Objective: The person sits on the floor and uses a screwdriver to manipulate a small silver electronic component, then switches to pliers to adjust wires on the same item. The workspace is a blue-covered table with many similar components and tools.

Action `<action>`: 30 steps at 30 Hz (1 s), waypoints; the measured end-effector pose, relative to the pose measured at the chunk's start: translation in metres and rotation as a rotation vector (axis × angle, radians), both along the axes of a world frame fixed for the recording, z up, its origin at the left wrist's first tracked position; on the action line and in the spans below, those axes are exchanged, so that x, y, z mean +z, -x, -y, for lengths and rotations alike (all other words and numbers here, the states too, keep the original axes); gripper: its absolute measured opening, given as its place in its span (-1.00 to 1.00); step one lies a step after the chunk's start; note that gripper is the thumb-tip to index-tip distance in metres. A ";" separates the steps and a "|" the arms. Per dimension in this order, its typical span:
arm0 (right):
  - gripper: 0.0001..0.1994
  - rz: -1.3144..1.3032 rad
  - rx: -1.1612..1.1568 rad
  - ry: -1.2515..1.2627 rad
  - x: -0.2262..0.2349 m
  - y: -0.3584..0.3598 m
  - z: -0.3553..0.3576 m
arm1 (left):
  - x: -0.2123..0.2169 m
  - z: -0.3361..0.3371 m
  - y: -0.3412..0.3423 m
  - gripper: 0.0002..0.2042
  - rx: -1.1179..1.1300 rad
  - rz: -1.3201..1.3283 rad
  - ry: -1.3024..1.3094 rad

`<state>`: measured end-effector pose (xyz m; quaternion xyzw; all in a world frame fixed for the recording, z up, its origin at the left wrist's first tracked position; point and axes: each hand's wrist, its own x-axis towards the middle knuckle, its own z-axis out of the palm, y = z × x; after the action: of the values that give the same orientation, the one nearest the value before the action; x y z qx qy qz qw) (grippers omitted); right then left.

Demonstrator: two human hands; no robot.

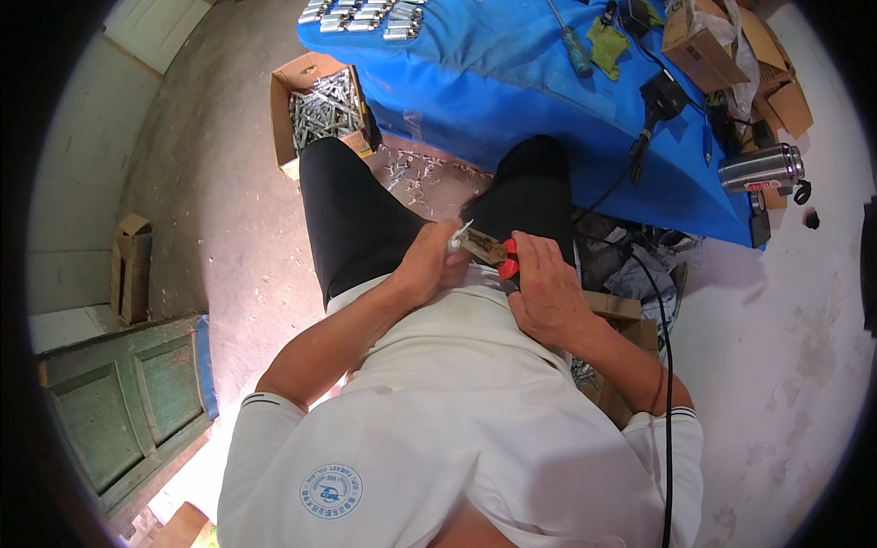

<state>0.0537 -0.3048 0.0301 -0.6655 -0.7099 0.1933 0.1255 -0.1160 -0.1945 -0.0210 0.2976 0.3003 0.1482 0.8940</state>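
Pliers (pixel 493 251) with red handles sit in my right hand (pixel 546 290), over my lap, between my two black-trousered knees. My right fingers are curled shut round the handles, so only two short red stubs show past them; the rest of the grips is hidden under my palm. The rusty brown jaws point left toward my left hand (pixel 427 265), which is closed in a fist round a small pale piece (pixel 457 237). Only a whitish tip and a thin sliver sticking up past my thumb are visible, and I cannot tell what the piece is or whether the jaws actually bite it.

Beyond my knees a bench draped in smooth blue sheeting (pixel 512 82) fills the top of the view. At its far left corner lie rows of small shiny metal parts (pixel 361 14), cut off by the frame. A screwdriver (pixel 571 41) with a blue-green handle lies near the far edge, with a green rag (pixel 606 46) just beside it. At the right end stand torn cardboard boxes (pixel 726 50) and a ribbed steel flask (pixel 760 169) on its side.

On the rough concrete floor left of the bench, an open cardboard box (pixel 320 105) holds a jumble of grey metal pieces, and pale shavings (pixel 416 173) are scattered between it and my knees. A black cable (pixel 665 365) runs down past my right arm.
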 end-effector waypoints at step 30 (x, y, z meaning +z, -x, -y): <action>-0.46 0.050 0.111 -0.219 -0.026 -0.011 -0.016 | -0.004 -0.007 0.003 -0.63 -0.051 -0.050 0.004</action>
<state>0.0645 -0.2884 0.0045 -0.6120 -0.7656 0.1045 0.1685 -0.1192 -0.1870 -0.0247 0.3071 0.3152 0.1170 0.8903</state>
